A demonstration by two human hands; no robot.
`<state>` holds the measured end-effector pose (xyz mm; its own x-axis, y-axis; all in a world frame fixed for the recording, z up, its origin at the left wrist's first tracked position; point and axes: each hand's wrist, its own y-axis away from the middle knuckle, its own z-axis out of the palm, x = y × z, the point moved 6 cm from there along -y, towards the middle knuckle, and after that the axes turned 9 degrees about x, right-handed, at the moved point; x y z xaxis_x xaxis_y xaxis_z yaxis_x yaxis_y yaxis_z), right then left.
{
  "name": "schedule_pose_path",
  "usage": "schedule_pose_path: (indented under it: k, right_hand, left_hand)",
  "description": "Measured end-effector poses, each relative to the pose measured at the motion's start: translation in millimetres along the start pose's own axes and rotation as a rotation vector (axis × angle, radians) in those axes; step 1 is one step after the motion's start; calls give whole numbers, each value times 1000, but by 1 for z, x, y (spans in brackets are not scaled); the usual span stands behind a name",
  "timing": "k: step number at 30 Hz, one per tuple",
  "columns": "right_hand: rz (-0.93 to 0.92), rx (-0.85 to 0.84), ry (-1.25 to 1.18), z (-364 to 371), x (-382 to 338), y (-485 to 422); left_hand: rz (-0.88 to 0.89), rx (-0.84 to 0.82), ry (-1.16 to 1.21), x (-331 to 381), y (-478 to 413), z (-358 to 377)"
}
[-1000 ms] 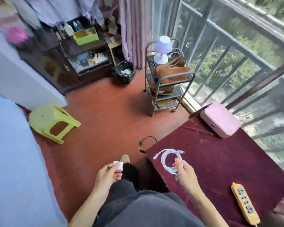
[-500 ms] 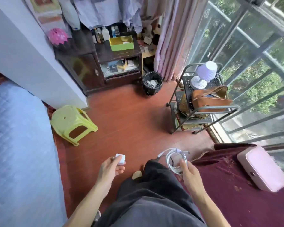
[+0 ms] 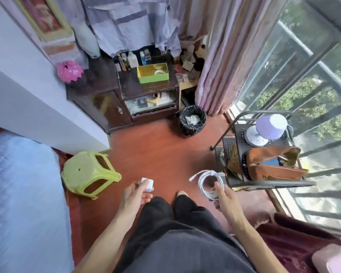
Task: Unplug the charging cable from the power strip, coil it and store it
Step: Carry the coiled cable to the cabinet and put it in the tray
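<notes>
My right hand (image 3: pixel 225 201) grips a white charging cable (image 3: pixel 207 184) wound into a small coil, one plug end sticking out to the upper left. My left hand (image 3: pixel 135 195) holds a small white charger block (image 3: pixel 147 184) between thumb and fingers. Both hands hang over the red-brown floor in front of my dark trousers. The power strip is out of view.
A black metal cart (image 3: pixel 264 174) with a brown bag (image 3: pixel 274 164) and a purple lamp (image 3: pixel 270 128) stands right of my right hand. A green stool (image 3: pixel 87 174) lies left, by the blue bed (image 3: pixel 18 194). A dark cabinet (image 3: pixel 146 99) with a green box (image 3: pixel 153 72) and a black bin (image 3: pixel 192 120) stand further back.
The view has swung left, away from the maroon table and the yellow power strip, toward the cabinet. Both hands kept their hold on the cable coil and the charger block.
</notes>
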<state>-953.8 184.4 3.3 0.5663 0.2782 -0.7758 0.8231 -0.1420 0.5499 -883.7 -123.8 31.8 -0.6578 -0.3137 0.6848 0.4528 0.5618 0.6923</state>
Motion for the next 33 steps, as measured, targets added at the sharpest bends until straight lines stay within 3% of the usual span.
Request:
schedule_pose_path:
  k: [9,17,26,33]
  right_hand:
    - [-40,-44,60,67,-110,-117]
    - [-12,-51,84,150,-198,-202]
    - [103,41,6,187,-278,-298]
    - [103,11,34,193,-339,-395]
  left_hand:
    - [-71,103,154,74,-100,-2]
    - [-92,118,60,151,-222,-13]
    - [24,-7,16,306,-327,58]
    - [-26,37,-6,354,-382,121]
